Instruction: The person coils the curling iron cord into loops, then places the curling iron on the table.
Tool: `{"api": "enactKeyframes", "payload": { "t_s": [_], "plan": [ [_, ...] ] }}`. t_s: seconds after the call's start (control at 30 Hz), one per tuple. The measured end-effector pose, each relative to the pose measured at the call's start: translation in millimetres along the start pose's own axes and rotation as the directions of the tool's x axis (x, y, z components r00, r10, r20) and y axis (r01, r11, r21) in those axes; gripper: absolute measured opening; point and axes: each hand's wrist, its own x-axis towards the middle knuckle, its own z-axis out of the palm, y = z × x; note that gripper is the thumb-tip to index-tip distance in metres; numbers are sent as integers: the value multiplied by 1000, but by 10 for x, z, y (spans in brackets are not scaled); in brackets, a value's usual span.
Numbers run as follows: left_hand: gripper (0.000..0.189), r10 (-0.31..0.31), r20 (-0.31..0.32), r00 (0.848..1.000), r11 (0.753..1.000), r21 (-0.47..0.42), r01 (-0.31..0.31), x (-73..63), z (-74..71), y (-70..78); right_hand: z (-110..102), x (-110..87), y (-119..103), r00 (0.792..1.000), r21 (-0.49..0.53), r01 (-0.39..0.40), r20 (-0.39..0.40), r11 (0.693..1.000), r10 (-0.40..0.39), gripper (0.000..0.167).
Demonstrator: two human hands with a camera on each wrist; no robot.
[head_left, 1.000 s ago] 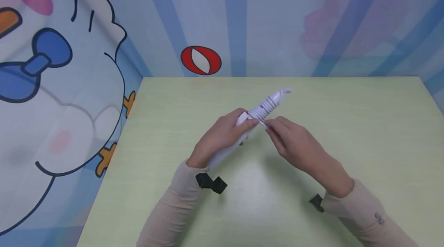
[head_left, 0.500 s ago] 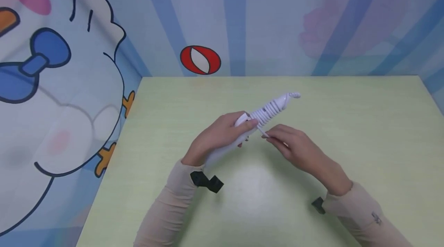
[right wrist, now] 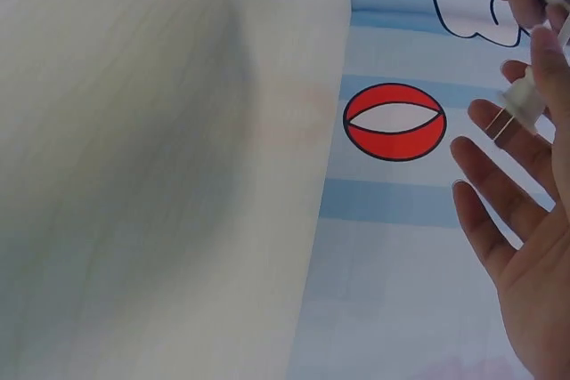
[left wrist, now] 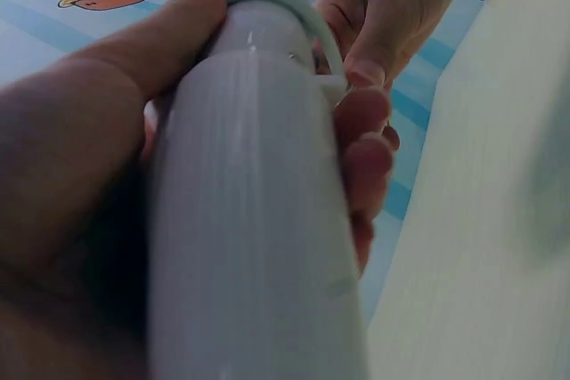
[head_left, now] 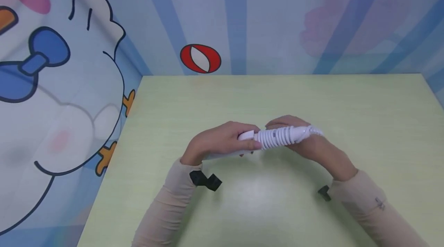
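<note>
A long white handheld appliance [left wrist: 258,220], its exact kind unclear, lies in my left hand [head_left: 225,139]. The left thumb runs along one side, and the fingers curl round the other. White cord [head_left: 279,136] is wound in tight turns over the appliance's narrow end, which points right in the head view. My right hand [head_left: 310,150] is behind that wound end, partly hidden by it. In the right wrist view a white two-pin plug [right wrist: 524,102] sits between the right thumb and index finger, while the other fingers are spread. The left wrist view shows a cord loop crossing the appliance's neck.
A pale green table [head_left: 166,100] lies beneath both hands. Behind it stands a printed wall [head_left: 277,19] with blue stripes and a red ball picture. Another cartoon-printed wall [head_left: 93,77] rises along the left side. Small black wrist mounts [head_left: 206,180] hang below the sleeves.
The appliance has swung from a diagonal slant to nearly level, its wound end coming lower and nearer. The right hand has passed from in front of the wound cord to behind it.
</note>
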Motion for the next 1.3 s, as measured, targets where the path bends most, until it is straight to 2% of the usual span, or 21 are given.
{"api": "enactKeyframes", "payload": {
  "t_s": [0.1, 0.13, 0.17, 0.23, 0.37, 0.5, 0.67, 0.83, 0.93, 1.1, 1.3],
  "plan": [
    [27, 36, 49, 998, 997, 69, -39, -5, -7, 14, -48, 23, 68, 993, 9, 117, -16, 993, -117, 20],
    [28, 44, 64, 997, 995, 91, -50, -6, -11, 24, -63, 25, 93, 992, 39, 127, -12, 991, -127, 22],
    [29, 50, 77, 996, 992, 113, -59, -6, -12, 34, -80, 25, 117, 992, 86, 122, -2, 989, -122, 27],
    [32, 51, 95, 994, 987, 149, -65, -4, -9, 59, -113, 38, 150, 993, 112, 111, 31, 988, -115, 40],
    [34, 14, 112, 994, 969, 245, -42, -1, 35, 130, -168, 95, 150, 988, 74, 108, 106, 991, -116, 27],
    [37, -42, 98, 994, 924, 383, 2, 18, 125, 199, -201, 146, 105, 979, 19, 150, 134, 989, -151, 27],
    [36, -110, 25, 994, 866, 494, 83, 75, 258, 207, -203, 179, 90, 972, -64, 202, 135, 977, -192, 30],
    [33, -154, -57, 986, 832, 530, 161, 166, 389, 108, -162, 163, 127, 971, -139, 195, 166, 971, -171, 29],
    [36, -178, -84, 980, 820, 538, 195, 232, 448, 24, -107, 137, 183, 971, -169, 178, 188, 969, -146, 29],
    [36, -188, -83, 979, 818, 538, 202, 341, 502, -124, 4, 79, 303, 967, -180, 121, 242, 976, -76, 27],
    [37, -219, -59, 974, 800, 561, 214, 410, 523, -274, 143, 36, 422, 944, -165, 43, 329, 985, 14, 24]
  ]
}}
